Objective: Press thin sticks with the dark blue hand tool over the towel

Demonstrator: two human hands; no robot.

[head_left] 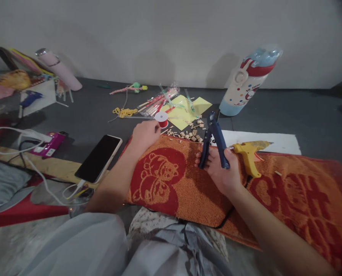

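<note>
My right hand (pixel 224 168) holds a blue hand cutter (pixel 214 134) upright over the orange mat (pixel 199 191), its handles spread apart. My left hand (pixel 145 134) rests at the mat's far edge with its fingers curled together; whatever they pinch, if anything, is hidden. Just beside those fingertips stands a white spool with red thread (pixel 161 119). Small cut wooden pieces (pixel 192 135) lie scattered between the two hands. To the right of the cutter, a yellow glue gun (pixel 250 153) lies on the mat.
Yellow paper (pixel 182 115) and wrapped sticks (pixel 159 101) lie behind the wooden pieces. A tall bottle (pixel 244 86) stands at back right, near white paper (pixel 263 140). At left are a phone (pixel 99 158) on a cable, a purple power strip (pixel 48 145) and a pink flask (pixel 60 69).
</note>
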